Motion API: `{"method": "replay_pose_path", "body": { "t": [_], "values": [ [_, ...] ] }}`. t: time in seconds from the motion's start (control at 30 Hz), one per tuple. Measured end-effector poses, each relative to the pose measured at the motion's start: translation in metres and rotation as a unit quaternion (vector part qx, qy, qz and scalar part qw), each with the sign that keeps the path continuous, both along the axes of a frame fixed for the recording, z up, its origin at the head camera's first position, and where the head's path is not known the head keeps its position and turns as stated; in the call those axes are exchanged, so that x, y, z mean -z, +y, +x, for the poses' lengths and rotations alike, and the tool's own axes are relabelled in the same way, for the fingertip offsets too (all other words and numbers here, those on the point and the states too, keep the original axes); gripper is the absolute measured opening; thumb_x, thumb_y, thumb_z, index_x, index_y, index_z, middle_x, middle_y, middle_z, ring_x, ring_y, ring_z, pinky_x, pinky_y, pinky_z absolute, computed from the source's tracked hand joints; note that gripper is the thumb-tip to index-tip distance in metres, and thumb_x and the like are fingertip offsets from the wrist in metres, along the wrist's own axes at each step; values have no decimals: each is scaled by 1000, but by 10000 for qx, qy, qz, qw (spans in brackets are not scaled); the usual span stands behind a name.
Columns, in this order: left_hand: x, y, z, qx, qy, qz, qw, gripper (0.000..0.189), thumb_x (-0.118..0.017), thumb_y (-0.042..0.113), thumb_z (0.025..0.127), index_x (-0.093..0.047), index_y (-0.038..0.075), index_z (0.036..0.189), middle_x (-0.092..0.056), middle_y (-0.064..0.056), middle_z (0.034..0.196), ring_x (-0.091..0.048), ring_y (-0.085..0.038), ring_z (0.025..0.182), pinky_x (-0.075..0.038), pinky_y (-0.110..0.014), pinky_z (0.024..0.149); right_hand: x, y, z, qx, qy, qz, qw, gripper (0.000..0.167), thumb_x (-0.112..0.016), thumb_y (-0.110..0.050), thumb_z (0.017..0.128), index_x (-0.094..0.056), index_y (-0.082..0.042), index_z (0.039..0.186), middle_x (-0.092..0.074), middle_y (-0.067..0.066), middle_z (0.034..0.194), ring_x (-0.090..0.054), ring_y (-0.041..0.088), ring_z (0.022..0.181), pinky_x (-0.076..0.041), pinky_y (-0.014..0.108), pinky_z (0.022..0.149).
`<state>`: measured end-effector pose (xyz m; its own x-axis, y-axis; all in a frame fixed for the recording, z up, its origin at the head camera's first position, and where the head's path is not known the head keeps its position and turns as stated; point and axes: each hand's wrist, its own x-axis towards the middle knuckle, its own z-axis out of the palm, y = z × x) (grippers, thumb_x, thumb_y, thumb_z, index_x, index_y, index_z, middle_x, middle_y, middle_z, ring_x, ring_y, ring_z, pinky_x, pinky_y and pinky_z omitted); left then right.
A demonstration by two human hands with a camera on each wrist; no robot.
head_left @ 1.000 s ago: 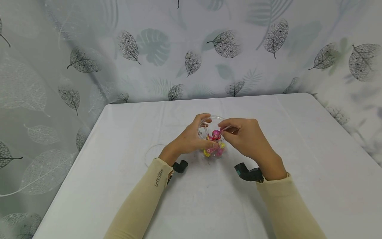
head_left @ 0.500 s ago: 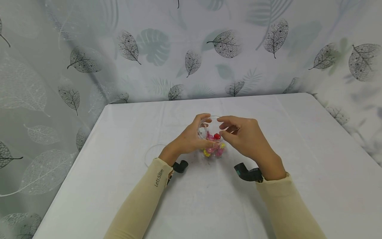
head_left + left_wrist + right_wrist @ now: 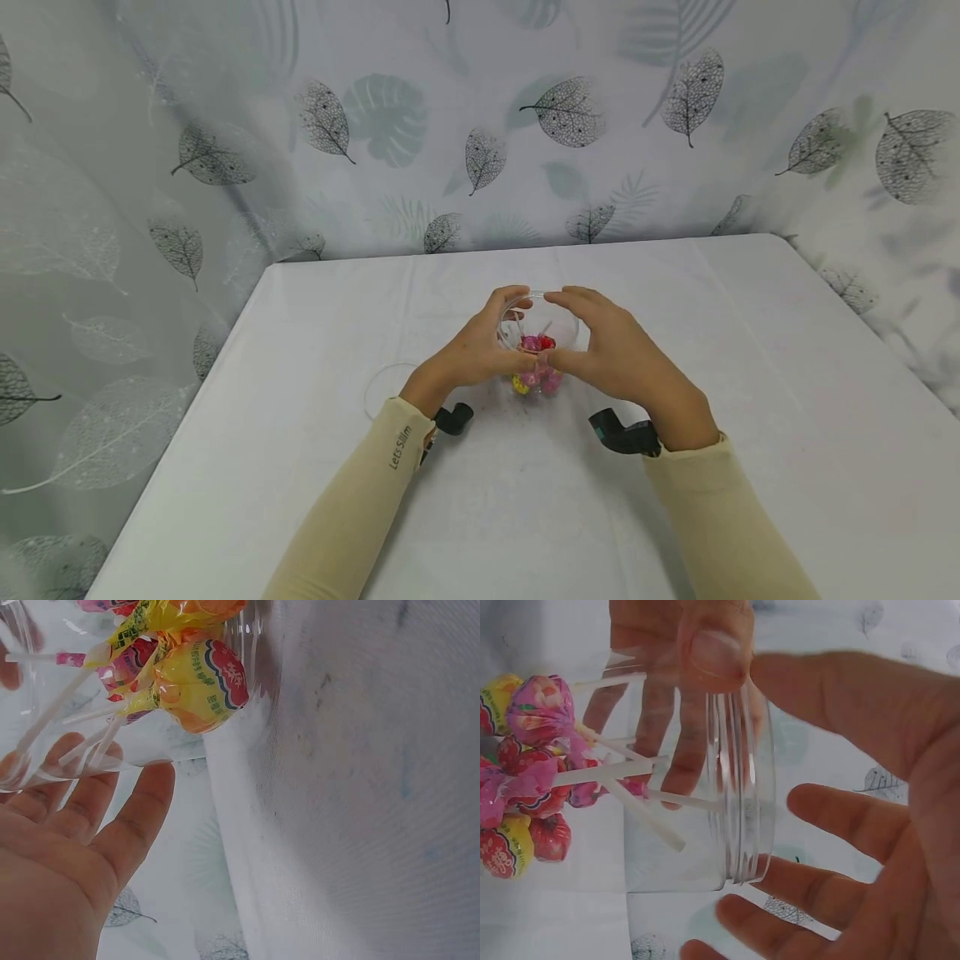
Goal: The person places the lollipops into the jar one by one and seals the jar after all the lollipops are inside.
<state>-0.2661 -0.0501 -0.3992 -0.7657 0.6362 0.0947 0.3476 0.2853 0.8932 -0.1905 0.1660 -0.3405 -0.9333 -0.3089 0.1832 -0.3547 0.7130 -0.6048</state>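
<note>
A clear screw-neck jar (image 3: 538, 294) stands between both hands in the head view, its mouth facing up. Inside lie several wrapped lollipops (image 3: 541, 711), pink, red and yellow, their white sticks pointing toward the mouth. My left hand (image 3: 472, 348) grips the jar from the left; its thumb is across the near side and its fingers lie behind the clear wall. My right hand (image 3: 618, 350) is at the right of the mouth, holding no lollipop. Its thumb (image 3: 817, 690) meets the left thumb at the rim, and its fairly straight fingers spread around the far side.
A clear round lid-like disc (image 3: 367, 390) lies on the white tablecloth (image 3: 517, 517), left of the jar and partly behind the left forearm. Leaf-patterned curtains (image 3: 480, 108) hang behind and beside the table. Black camera mounts (image 3: 626, 435) sit on the wrists.
My right hand has let a pink-wrapped lollipop go into the jar. Its thumb and fingers have spread from a pinch to span the jar's rim. The left hand keeps its grip.
</note>
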Motion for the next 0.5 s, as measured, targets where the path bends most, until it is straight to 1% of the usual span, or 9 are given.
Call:
{"method": "replay_pose_path", "body": {
  "t": [0.03, 0.1, 0.33, 0.5],
  "values": [
    [0, 0, 0, 5, 13, -4, 10000, 98, -85, 26, 86, -22, 21, 161, -39, -10, 162, -39, -24, 145, -38, -59, 114, 0, 0, 0, -30, -143, 73, 9999, 71, -79, -23, 92, -48, -6, 154, -40, 21, 162, -39, 43, 149, -35, 66, 115],
    [0, -1, 0, 13, 33, -32, 10000, 99, -86, 29, 86, -23, 21, 161, -40, -9, 163, -39, -24, 145, -38, -59, 115, 1, 0, -1, -69, -330, 144, 9993, 75, -79, -26, 93, -44, -5, 157, -37, 22, 163, -36, 43, 150, -33, 66, 116],
    [-3, -3, 1, -2, 54, -172, 9998, 100, -86, 32, 86, -21, 23, 162, -38, -7, 164, -38, -24, 148, -36, -60, 116, 1, 1, -2, -58, -393, 263, 9989, 80, -78, -32, 94, -40, -3, 158, -38, 22, 163, -35, 43, 151, -30, 64, 118],
    [-6, -6, 3, 26, 23, -427, 9991, 102, -85, 34, 87, -17, 28, 164, -36, -1, 166, -35, -27, 152, -35, -59, 118, 2, 2, -1, -13, -427, 265, 9987, 79, -77, -30, 95, -40, -3, 158, -40, 20, 163, -36, 41, 151, -30, 63, 119]
  ]
}}
